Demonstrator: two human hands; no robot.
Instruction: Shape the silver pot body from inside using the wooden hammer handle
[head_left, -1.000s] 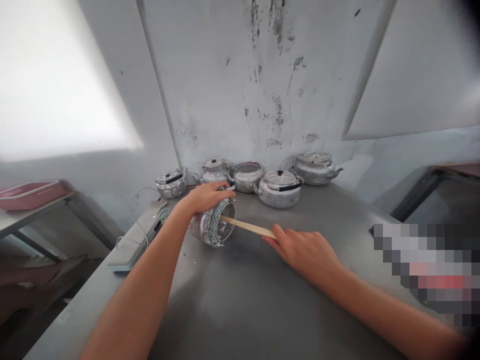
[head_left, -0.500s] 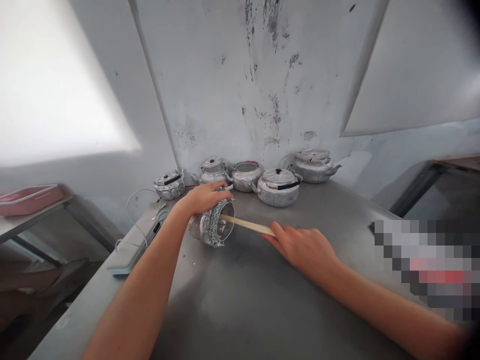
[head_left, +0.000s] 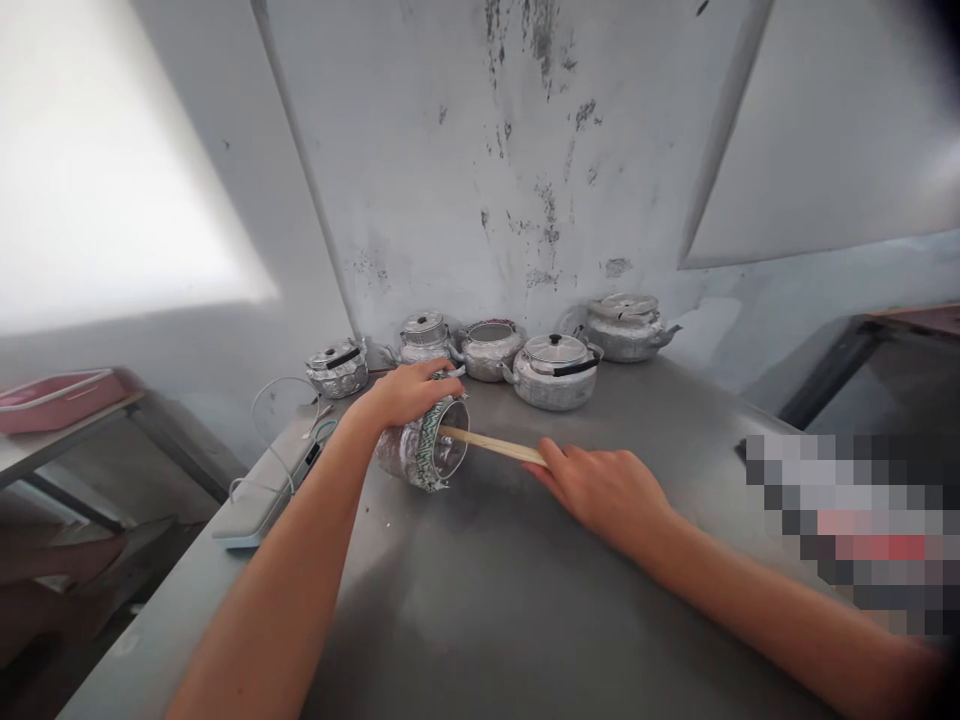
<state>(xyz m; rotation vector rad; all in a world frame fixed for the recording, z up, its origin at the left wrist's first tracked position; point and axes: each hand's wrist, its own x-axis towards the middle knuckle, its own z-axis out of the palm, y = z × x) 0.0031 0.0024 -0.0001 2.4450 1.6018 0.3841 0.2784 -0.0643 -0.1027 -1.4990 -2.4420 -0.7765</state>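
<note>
A small metal teapot (head_left: 420, 450) lies on its side on the steel table (head_left: 525, 600), its open mouth facing right, a patterned green band round its rim. My left hand (head_left: 405, 392) rests on top of it, fingers curled over its body. My right hand (head_left: 600, 485) grips the near end of a thin wooden stick (head_left: 491, 445). The stick's far end reaches into the teapot's mouth.
Several silver teapots stand in a row by the wall: one at the left (head_left: 337, 367), a lidded one (head_left: 555, 370), and one at the right (head_left: 626, 325). A flat white device (head_left: 266, 490) with cables lies at the table's left edge. A pink tray (head_left: 56, 395) sits on a side bench.
Hardly anything has moved; both hands keep their hold on the teapot and stick. The view has shifted slightly upward.
</note>
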